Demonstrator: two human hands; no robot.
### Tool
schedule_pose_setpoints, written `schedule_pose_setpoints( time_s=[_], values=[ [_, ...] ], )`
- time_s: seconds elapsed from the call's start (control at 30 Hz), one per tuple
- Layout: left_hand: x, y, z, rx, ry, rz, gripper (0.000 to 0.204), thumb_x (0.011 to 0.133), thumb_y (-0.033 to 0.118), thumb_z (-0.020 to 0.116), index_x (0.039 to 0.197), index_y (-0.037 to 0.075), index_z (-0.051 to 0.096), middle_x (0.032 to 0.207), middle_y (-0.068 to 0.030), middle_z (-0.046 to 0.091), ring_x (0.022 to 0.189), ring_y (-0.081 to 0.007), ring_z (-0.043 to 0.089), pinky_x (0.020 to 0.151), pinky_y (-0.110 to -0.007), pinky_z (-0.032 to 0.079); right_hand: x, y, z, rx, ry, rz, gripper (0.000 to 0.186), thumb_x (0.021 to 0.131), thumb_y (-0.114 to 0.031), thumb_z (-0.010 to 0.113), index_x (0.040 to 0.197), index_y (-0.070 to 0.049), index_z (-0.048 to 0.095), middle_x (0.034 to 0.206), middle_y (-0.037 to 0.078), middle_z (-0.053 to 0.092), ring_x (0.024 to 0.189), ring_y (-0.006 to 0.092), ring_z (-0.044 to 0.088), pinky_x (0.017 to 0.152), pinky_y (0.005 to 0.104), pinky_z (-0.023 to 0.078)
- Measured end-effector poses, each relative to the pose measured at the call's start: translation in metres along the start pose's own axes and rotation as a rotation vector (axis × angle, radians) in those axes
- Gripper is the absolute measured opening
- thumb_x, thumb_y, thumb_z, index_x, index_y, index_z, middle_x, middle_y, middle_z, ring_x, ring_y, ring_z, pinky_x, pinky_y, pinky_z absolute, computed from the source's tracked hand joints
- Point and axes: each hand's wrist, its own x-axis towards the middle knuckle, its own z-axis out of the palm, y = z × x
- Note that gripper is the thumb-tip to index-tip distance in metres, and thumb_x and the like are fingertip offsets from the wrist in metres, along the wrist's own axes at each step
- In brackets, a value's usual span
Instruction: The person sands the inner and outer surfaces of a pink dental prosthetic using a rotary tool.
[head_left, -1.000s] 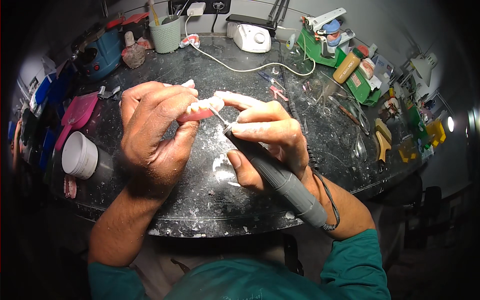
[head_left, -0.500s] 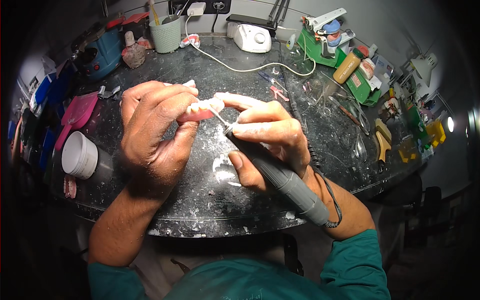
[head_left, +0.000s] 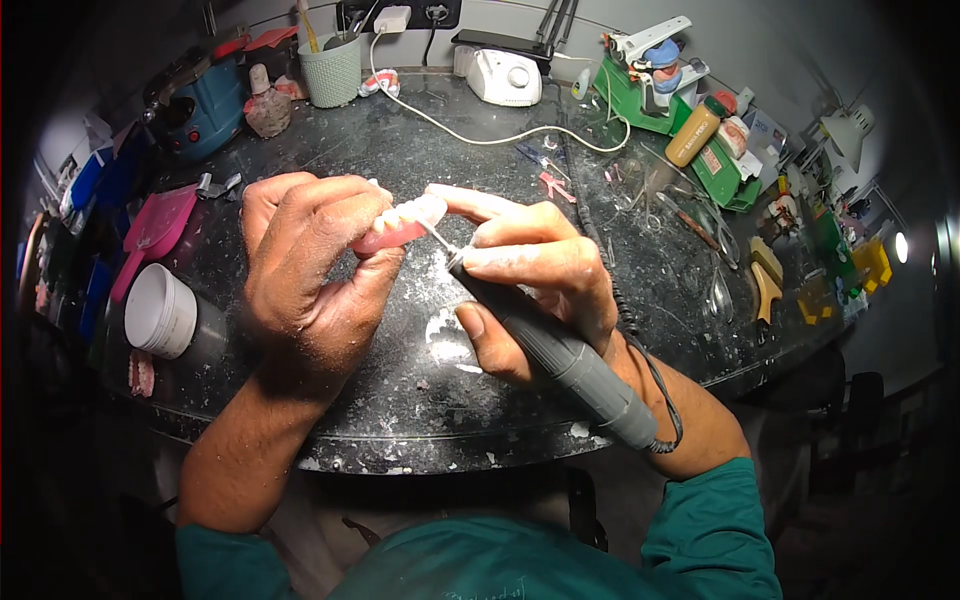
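My left hand [head_left: 315, 260] grips a denture [head_left: 390, 236] with a pink base and pale teeth, its fingers covering the far left part. In my right hand [head_left: 545, 265] is a dark grey rotary handpiece [head_left: 560, 355], held like a pen, with its cord trailing from the back end near my wrist. The handpiece's thin metal bur [head_left: 436, 234] reaches the denture beside its teeth; whether it touches the surface is too small to tell. My right index fingertip lies close to the denture's right end. Pale dust coats the fingers of both hands.
A white tub [head_left: 160, 312] and a pink dustpan [head_left: 160, 230] stand at left. At the back are a blue machine [head_left: 200, 115], a cup of tools [head_left: 330, 75] and a white control box [head_left: 505, 78]. Green boxes [head_left: 725, 180], a brown bottle [head_left: 695, 132] and a brush [head_left: 765, 290] lie right.
The denture has tilted and turned slightly in my left hand, showing more of its pink base. My left fingers have shifted a little; my right hand and the handpiece have hardly moved.
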Motion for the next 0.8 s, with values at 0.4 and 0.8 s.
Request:
schedule_pose_setpoints(
  time_s=[0.4, 0.8],
  values=[
    [0.0010, 0.0025, 0.0019, -0.004, 0.015, -0.019, 0.030, 0.068, -0.006, 0.080, 0.093, 0.004, 0.069, 0.092, -0.0057, 0.068, 0.086, -0.0231, 0.056, 0.082, -0.034, 0.045, 0.0002, 0.0014, -0.0019, -0.014, -0.023, -0.005, 0.050, 0.066, 0.012, 0.076, 0.111, -0.001, 0.060, 0.097, 0.015, 0.062, 0.103, 0.0378, 0.070, 0.092, 0.0467, 0.058],
    [-0.0015, 0.0037, -0.0010, -0.010, -0.035, -0.074, 0.027, 0.073, -0.008, 0.073, 0.097, 0.002, 0.069, 0.097, -0.0092, 0.069, 0.095, -0.0258, 0.059, 0.089, -0.037, 0.046, 0.0018, 0.0021, -0.0021, 0.002, -0.064, -0.016, 0.053, 0.065, 0.011, 0.079, 0.112, -0.003, 0.062, 0.097, 0.014, 0.063, 0.103, 0.0383, 0.069, 0.095, 0.0488, 0.057]
  ],
)
